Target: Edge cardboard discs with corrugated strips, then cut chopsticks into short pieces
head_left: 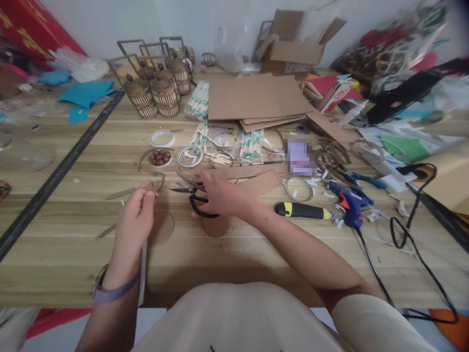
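Note:
My left hand is closed in a pinch on a thin brown braided strip, whose end curves up past the fingertips. To its right, my right hand has its fingers around a pair of black-handled scissors. The scissor blades point left, towards the strip, with a gap between. Part of the handles is hidden by the fingers. Below the hands lie two round cardboard discs, a pale disc by my left wrist and a browner disc under the scissors. A small dish of brown beads stands just beyond.
Several striped lantern-like containers with tall handles stand at the back left. Cardboard sheets lie behind bundled sticks and tape rolls. At right are a yellow-black cutter, a blue glue gun with a looping cord, and a blurred-out phone.

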The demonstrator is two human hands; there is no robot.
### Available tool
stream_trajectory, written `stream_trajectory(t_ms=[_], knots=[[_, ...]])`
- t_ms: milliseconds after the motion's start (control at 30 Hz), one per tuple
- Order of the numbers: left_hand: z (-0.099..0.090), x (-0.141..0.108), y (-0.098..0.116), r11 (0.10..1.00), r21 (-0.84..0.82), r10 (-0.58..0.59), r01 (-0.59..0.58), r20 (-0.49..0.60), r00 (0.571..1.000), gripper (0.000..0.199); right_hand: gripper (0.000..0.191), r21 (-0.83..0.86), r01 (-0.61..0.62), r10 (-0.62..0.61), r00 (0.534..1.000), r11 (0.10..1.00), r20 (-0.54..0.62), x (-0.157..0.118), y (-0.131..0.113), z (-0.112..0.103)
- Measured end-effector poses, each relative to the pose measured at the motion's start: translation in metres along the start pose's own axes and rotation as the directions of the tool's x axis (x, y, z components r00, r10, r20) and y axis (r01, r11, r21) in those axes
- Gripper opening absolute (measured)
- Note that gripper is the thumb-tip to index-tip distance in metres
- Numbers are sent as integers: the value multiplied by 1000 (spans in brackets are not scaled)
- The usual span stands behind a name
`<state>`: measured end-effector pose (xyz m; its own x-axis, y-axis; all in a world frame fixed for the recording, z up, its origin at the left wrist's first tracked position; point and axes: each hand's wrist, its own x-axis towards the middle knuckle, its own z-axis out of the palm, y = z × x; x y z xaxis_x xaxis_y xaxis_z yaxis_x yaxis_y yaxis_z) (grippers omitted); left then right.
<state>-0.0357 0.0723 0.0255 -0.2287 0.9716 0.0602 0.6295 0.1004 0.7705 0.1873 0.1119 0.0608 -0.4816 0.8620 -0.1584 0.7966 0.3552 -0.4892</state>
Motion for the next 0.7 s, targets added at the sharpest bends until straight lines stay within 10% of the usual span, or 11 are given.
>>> stream_trajectory(t_ms=[200,433,700], knots=[[3,5,23,989,-74,142,-129,213,967,26,98,182,83,-102,990,980,96,-22,17,-3],[18,10,29,832,-522,49,187,406,913,25,104,422,200,-233,972,884,29,-47,26,6],[8,12,30,982,-186,40,-13,146,988,22,83,458,94,-104,995,884,-4,-93,32,6]])
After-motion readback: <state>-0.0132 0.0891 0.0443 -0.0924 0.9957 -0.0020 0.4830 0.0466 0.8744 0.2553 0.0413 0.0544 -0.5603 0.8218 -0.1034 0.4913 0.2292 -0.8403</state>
